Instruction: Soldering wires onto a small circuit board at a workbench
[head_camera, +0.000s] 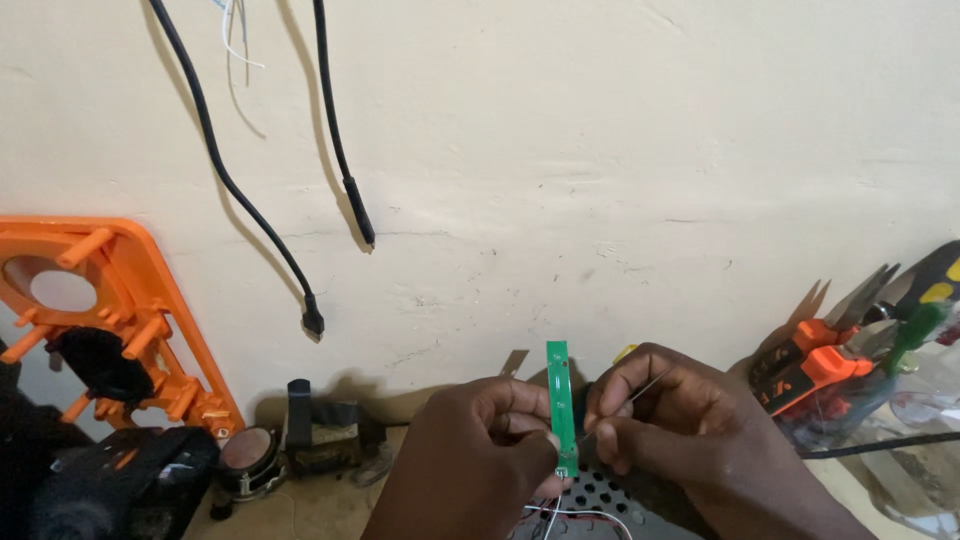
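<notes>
Pinching narrow green circuit-board strip upright: left hand closed on lower end, right hand beside strip gripping thin metal wire. Strip likely light, stiff, fragile; hold by edges.

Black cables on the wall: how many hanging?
2. The long black cable runs down from top left, its plug end at lower left of centre. The shorter black cable hangs just right of it. Their upper ends run out of frame.

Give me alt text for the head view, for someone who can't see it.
Two bare hands work at a narrow green circuit strip held upright: the left hand pinches it, and the right hand holds a thin metal probe beside it. Behind are a cream wall, hanging black cables and an orange plastic frame.
</notes>
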